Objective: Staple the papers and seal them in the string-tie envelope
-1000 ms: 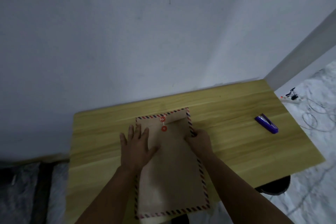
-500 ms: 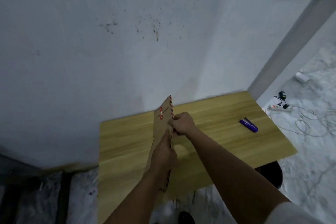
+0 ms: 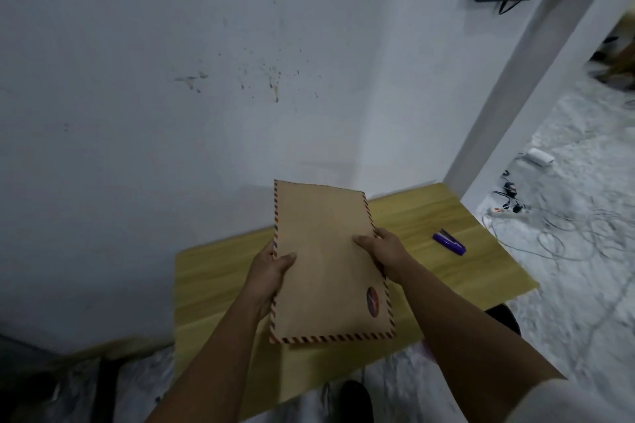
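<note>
Envelope is held up at frame centre, above the table, plain side to camera w/ a round sticker low right. Left hand pinches its left edge, thumb on front; right hand is closed on the right edge likewise. Looks light, thin, bendy, prob. creases easily, so hold both long edges mid-height. Stapler lies right of centre, well apart.
</note>
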The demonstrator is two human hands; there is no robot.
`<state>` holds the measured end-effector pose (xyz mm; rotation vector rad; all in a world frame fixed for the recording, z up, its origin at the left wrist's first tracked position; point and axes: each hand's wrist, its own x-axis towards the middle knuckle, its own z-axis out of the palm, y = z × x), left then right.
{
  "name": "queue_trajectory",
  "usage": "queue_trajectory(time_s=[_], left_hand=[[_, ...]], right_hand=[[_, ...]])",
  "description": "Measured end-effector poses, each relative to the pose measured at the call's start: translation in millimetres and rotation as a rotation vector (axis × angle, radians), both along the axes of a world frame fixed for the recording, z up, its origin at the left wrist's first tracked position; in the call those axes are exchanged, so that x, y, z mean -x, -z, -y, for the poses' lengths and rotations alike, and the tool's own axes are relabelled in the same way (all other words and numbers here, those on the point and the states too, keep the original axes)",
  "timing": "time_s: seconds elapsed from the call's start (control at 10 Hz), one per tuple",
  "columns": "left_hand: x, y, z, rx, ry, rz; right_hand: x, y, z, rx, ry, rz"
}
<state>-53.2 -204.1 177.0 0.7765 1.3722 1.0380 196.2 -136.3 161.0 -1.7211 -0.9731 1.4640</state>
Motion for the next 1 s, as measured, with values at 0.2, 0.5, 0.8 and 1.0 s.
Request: queue_trajectory(time_s=[0.2,0.5,0.8,1.0], left_hand=[[-20.8,43.7,-8.9,0.022,-0.082,-0.26],[-35.5,179.2,-24.9,0.338,0.206,-0.925],[-38.6,219.7,-56.1,0.293,0.54,-1.29],[-35.9,206.6,-54.7,0.254,0.498,-1.25]], right_hand=[[-15.8,29.8,-17.8,-0.017,-0.046,0.093],[-5.7,146.4,-60.1,0.011,-0.663,0.827],[-4.9,198.7,-81.5,-0.142,-0.917,1.084],[-6.4,185.6,-82.2,-0.127,-0.875,1.02]])
